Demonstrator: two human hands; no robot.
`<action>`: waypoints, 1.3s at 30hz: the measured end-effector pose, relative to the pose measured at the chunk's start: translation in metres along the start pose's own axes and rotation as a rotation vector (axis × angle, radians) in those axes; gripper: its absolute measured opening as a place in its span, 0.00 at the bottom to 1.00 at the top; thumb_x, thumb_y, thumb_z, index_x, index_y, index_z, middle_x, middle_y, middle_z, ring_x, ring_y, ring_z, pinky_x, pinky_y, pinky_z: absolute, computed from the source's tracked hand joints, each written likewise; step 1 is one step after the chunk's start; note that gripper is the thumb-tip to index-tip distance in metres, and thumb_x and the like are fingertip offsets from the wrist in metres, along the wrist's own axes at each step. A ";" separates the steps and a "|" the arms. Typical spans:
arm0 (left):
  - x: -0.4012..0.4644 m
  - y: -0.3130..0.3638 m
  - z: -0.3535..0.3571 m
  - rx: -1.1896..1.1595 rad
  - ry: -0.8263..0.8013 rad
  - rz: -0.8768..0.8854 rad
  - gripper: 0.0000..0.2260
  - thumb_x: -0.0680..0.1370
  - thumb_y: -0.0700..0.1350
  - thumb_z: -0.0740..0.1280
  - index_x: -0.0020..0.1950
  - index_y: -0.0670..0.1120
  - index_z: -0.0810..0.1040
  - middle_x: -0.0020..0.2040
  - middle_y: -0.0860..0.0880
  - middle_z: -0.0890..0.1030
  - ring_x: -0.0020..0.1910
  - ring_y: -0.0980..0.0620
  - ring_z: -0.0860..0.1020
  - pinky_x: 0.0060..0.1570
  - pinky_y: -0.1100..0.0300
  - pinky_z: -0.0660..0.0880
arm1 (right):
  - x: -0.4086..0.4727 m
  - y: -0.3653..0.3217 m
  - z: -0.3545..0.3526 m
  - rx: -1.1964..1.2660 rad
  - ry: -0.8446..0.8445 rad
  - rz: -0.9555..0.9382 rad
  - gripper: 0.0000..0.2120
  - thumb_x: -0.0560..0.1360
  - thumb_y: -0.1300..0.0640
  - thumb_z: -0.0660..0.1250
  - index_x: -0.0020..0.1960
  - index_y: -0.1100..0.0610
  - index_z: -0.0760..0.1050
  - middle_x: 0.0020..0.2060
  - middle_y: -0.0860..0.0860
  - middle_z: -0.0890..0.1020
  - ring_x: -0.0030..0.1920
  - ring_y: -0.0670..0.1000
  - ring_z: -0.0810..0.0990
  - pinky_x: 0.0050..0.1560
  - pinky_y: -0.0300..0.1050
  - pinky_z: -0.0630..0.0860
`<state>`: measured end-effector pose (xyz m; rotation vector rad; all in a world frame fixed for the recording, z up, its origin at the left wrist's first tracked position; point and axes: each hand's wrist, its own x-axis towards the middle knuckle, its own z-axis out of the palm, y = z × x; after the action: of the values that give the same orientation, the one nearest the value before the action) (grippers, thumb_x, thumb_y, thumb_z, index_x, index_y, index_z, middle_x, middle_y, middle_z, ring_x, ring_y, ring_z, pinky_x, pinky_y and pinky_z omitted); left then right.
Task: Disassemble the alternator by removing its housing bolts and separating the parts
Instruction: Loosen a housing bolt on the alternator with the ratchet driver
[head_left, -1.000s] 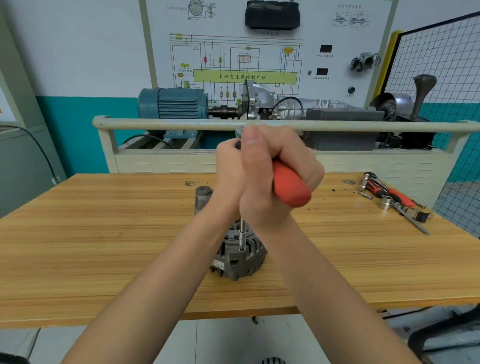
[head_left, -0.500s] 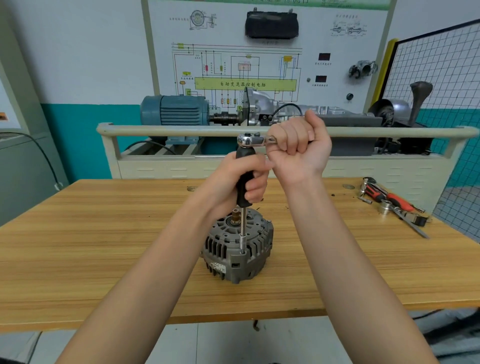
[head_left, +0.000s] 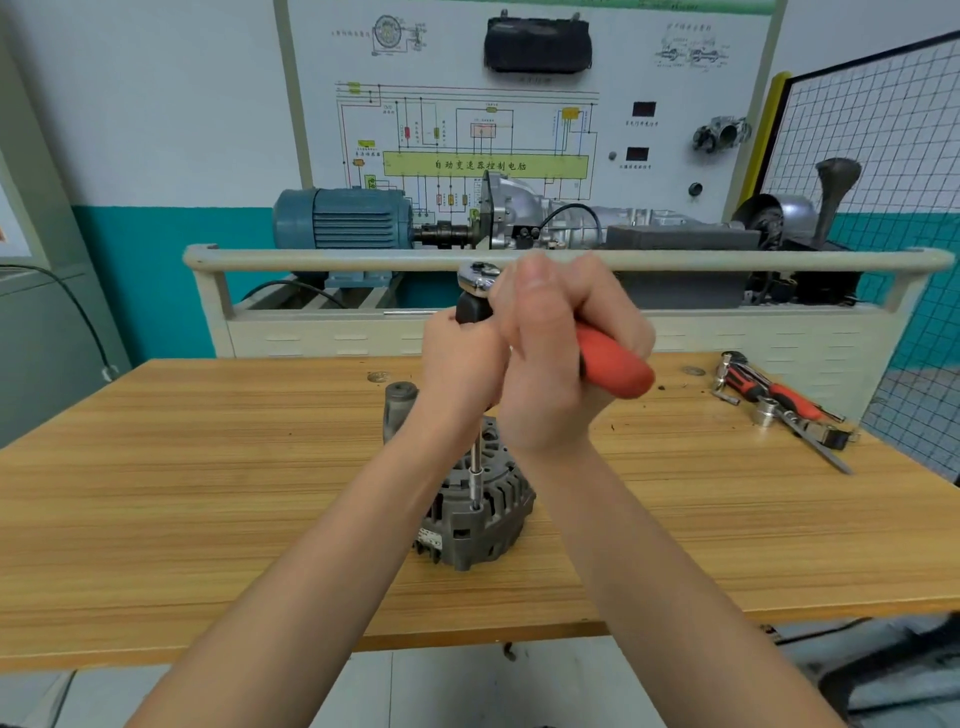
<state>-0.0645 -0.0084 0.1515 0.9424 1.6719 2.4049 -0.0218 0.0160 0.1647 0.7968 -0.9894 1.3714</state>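
Alternator stands on end near the middle of the wooden workbench, its grey ribbed housing facing you and a mounting lug rising at its rear left. Your left hand is curled around the black grip of the vertical extension bar, whose socket tip sits on a housing bolt at the near rim. Your right hand is closed in a full fist around the red handle of the ratchet, with the chrome ratchet head seated on top of the black grip. Both hands touch each other above the housing. Spare red-handled tools and a loose socket lie at the right end of the bench, well apart from the work.
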 end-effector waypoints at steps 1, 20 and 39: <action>0.000 0.001 -0.005 0.048 -0.013 0.001 0.13 0.73 0.50 0.62 0.35 0.44 0.64 0.24 0.50 0.65 0.26 0.57 0.63 0.27 0.68 0.60 | 0.000 0.000 0.000 -0.004 -0.007 0.002 0.14 0.71 0.61 0.61 0.29 0.49 0.66 0.23 0.43 0.67 0.23 0.45 0.63 0.31 0.41 0.60; 0.010 0.009 -0.024 0.017 -0.219 -0.209 0.20 0.74 0.37 0.61 0.23 0.48 0.60 0.19 0.53 0.58 0.16 0.57 0.53 0.20 0.69 0.53 | 0.038 0.010 -0.029 0.727 0.315 0.670 0.27 0.79 0.61 0.52 0.21 0.53 0.61 0.15 0.47 0.58 0.21 0.47 0.49 0.23 0.39 0.55; 0.005 0.019 -0.028 0.081 -0.231 -0.021 0.16 0.72 0.33 0.67 0.27 0.46 0.70 0.23 0.49 0.68 0.22 0.50 0.65 0.26 0.61 0.66 | 0.047 0.020 -0.041 0.884 0.321 0.820 0.22 0.73 0.60 0.56 0.20 0.55 0.61 0.14 0.48 0.59 0.22 0.46 0.48 0.23 0.37 0.54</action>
<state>-0.0778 -0.0372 0.1639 1.1573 1.6945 2.1341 -0.0400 0.0735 0.1893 0.7699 -0.4069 2.6445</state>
